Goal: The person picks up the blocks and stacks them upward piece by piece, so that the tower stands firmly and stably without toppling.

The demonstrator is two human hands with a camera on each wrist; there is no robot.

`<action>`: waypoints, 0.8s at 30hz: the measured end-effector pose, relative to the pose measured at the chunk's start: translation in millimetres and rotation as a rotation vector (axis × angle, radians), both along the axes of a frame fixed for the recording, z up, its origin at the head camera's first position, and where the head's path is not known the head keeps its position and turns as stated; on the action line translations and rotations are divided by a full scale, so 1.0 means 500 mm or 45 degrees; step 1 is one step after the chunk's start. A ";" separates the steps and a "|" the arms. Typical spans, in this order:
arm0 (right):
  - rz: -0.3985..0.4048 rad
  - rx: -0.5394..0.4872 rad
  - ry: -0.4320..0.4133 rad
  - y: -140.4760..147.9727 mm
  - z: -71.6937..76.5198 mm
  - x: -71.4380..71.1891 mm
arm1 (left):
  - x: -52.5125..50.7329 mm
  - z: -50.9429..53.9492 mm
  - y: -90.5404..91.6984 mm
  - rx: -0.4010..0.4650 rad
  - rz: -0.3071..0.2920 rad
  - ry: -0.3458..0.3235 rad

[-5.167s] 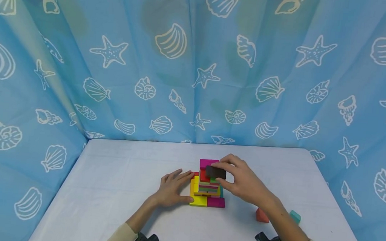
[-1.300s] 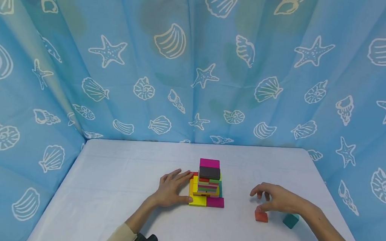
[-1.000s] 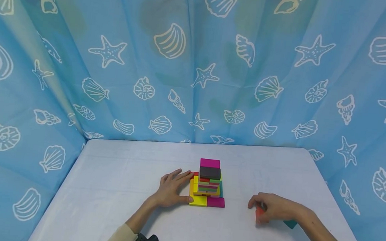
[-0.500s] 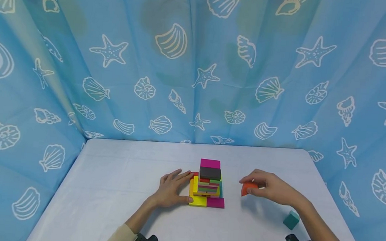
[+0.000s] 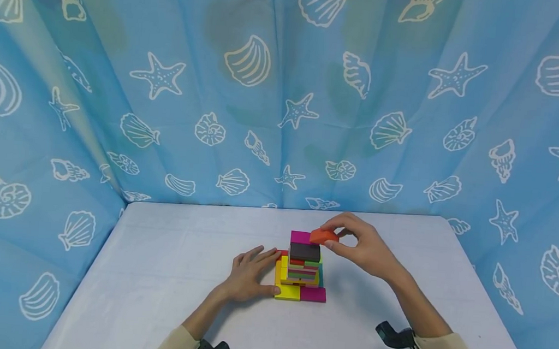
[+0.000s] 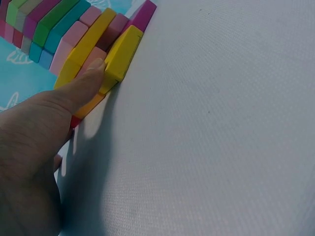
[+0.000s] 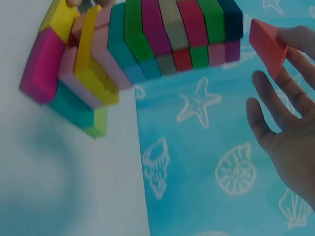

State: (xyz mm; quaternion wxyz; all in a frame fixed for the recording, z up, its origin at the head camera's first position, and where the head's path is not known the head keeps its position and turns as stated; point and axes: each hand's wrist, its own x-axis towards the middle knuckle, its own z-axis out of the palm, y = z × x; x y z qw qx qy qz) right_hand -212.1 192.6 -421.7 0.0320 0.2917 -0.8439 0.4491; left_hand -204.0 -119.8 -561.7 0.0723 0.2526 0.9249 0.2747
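Observation:
A tower of coloured toy blocks (image 5: pixel 303 275) rises from a wider base, with a dark block (image 5: pixel 304 252) and a magenta block (image 5: pixel 299 236) on its top layer. My left hand (image 5: pixel 250 273) rests beside the base, fingers spread; the thumb touches a yellow block (image 6: pixel 124 53) low in the stack. Just above the top, at its right side, my right hand (image 5: pixel 364 247) pinches an orange block (image 5: pixel 324 236) with slanted sides between thumb and fingers. In the right wrist view this orange block (image 7: pixel 268 45) is apart from the tower's upper end (image 7: pixel 232 19).
A white-covered table (image 5: pixel 180 243) carries the tower. Behind and beside it hangs a blue curtain (image 5: pixel 264 113) with shell and starfish prints. Black wrist mounts (image 5: pixel 395 335) stick out from both wrists. The right forearm crosses the table's right side.
The dark block was set on the tower's top. My right hand then took the orange block from the table and moved it left and up to the tower. The teal block is now out of sight.

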 end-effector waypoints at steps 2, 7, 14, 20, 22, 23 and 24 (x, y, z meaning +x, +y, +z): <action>0.001 0.014 0.014 -0.015 -0.001 -0.002 | 0.000 0.001 0.000 0.004 0.003 -0.004; 0.010 0.053 0.028 -0.038 -0.006 -0.007 | 0.000 0.003 0.001 -0.001 0.004 0.000; 0.017 0.065 0.022 -0.052 -0.012 -0.014 | -0.002 -0.001 0.000 -0.027 0.004 0.006; 0.038 0.063 0.013 -0.059 -0.014 -0.019 | -0.001 0.002 0.000 -0.020 0.009 -0.001; 0.042 0.066 0.007 -0.061 -0.014 -0.019 | 0.000 0.002 0.000 -0.011 0.006 0.005; 0.041 0.067 0.001 -0.061 -0.013 -0.019 | 0.000 0.003 0.000 -0.008 0.005 0.010; 0.042 0.066 -0.004 -0.062 -0.013 -0.019 | 0.000 0.002 0.000 -0.006 0.004 0.013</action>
